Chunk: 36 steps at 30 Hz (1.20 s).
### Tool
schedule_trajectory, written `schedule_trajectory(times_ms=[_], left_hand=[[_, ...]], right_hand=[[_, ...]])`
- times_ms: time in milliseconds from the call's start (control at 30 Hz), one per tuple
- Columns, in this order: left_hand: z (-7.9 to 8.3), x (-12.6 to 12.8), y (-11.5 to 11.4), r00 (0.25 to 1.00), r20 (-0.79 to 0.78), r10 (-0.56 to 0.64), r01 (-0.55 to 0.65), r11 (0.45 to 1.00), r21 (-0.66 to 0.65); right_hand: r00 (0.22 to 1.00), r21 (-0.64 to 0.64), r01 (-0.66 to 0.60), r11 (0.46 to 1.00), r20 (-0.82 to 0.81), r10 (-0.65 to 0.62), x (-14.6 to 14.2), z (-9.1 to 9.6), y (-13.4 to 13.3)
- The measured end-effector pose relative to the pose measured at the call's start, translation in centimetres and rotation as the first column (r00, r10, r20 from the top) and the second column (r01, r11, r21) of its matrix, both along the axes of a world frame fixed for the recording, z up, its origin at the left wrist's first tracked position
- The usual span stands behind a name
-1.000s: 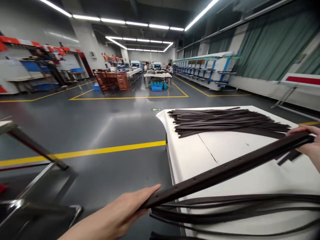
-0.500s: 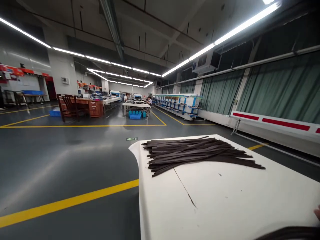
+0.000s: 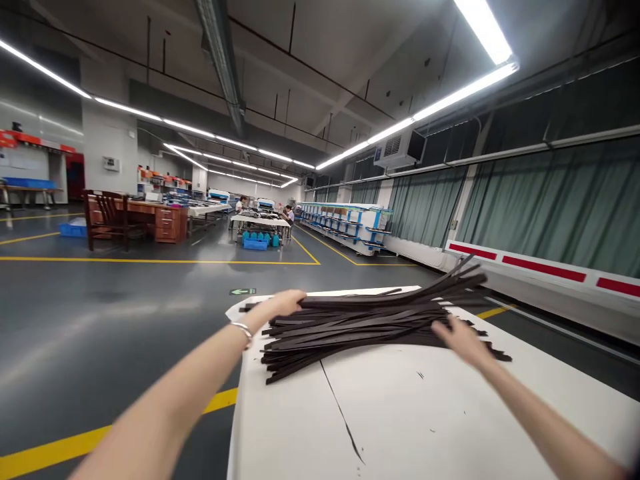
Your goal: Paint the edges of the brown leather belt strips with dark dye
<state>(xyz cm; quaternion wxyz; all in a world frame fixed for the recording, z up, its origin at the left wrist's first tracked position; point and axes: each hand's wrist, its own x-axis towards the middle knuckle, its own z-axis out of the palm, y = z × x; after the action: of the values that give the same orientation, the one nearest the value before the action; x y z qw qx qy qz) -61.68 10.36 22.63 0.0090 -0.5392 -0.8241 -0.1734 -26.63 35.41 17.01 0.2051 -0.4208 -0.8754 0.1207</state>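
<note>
Hands [image 3: 289,303] [image 3: 463,339] frame dark strips [image 3: 360,327] lying mostly between them.

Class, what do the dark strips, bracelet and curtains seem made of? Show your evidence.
Dark strips: perhaps matte rubber or leather, since they bend and barely shine.
Bracelet: probably polished metal, given its silvery highlights.
Curtains: likely dull green fabric, hanging in soft folds.

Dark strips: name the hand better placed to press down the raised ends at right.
The right hand, probably: it is nearer the raised ends of the strips, while the left hand is near their opposite ends.
</note>
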Motion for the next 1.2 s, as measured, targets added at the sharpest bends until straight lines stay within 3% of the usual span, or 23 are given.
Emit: schedule_trajectory(times_ms=[67, 133, 233, 367, 467, 533, 633, 767, 933, 1000, 1067, 1200], left_hand=[[-3.3, 0.9, 2.3, 0.997, -0.051, 0.059, -0.062, 0.997, -0.052], [-6.2, 1.5, 3.0, 0.985, -0.115, 0.13, -0.138, 0.989, -0.061], [-8.8, 1.0, 2.9, 0.953, -0.209, 0.218, -0.229, 0.973, -0.032], [-10.4, -0.9, 4.7, 0.938, -0.252, 0.237, -0.258, 0.964, -0.056], [-12.9, -1.5, 6.9, 0.965, -0.236, 0.117, -0.149, 0.981, -0.123], [-14.8, -0.9, 7.4, 0.978, -0.207, 0.01, -0.046, 0.984, -0.17], [-16.5, 1.4, 6.3, 0.984, -0.156, -0.091, 0.059, 0.978, -0.201], [-16.1, 6.9, 1.6, 0.977, -0.084, -0.196, 0.177, 0.964, -0.198], [-13.3, 13.8, -9.9, 0.922, 0.15, -0.358, 0.387, 0.871, -0.302], [-12.3, 15.7, -14.6, 0.899, 0.286, -0.333, 0.418, 0.849, -0.324], [-11.9, 17.1, -18.4, 0.845, 0.483, -0.227, 0.411, 0.855, -0.317], [-13.2, 19.3, -21.9, 0.789, 0.605, -0.104, 0.345, 0.89, -0.297]], right_hand=[[0.983, -0.102, 0.007, 0.995, 0.185, 0.012, -0.7, -4.8, -1.8], [0.941, -0.207, 0.006, 0.978, 0.333, 0.065, -0.7, -9.4, -3.6], [0.887, -0.257, 0.04, 0.966, 0.454, 0.084, -0.3, -14.1, -5.2], [0.858, -0.265, 0.036, 0.964, 0.502, 0.106, 0.3, -15.4, -4.5], [0.846, -0.285, 0.022, 0.958, 0.515, 0.134, 0.5, -15.6, -2.6], [0.84, -0.292, 0.025, 0.956, 0.524, 0.139, 0.5, -15.9, -1.7], [0.84, -0.276, 0.043, 0.96, 0.53, 0.114, 0.6, -15.7, -1.4], [0.85, -0.25, 0.069, 0.966, 0.522, 0.074, 0.8, -14.6, -2.5], [0.888, -0.171, 0.095, 0.981, 0.459, -0.006, 0.6, -12.9, -6.3], [0.931, -0.1, 0.034, 0.994, 0.365, 0.005, 0.9, -11.4, -8.9], [0.968, -0.035, -0.033, 0.999, 0.248, 0.04, 2.0, -9.3, -12.1], [0.996, 0.029, -0.071, 0.997, 0.065, 0.069, 7.4, -5.1, -20.2]])
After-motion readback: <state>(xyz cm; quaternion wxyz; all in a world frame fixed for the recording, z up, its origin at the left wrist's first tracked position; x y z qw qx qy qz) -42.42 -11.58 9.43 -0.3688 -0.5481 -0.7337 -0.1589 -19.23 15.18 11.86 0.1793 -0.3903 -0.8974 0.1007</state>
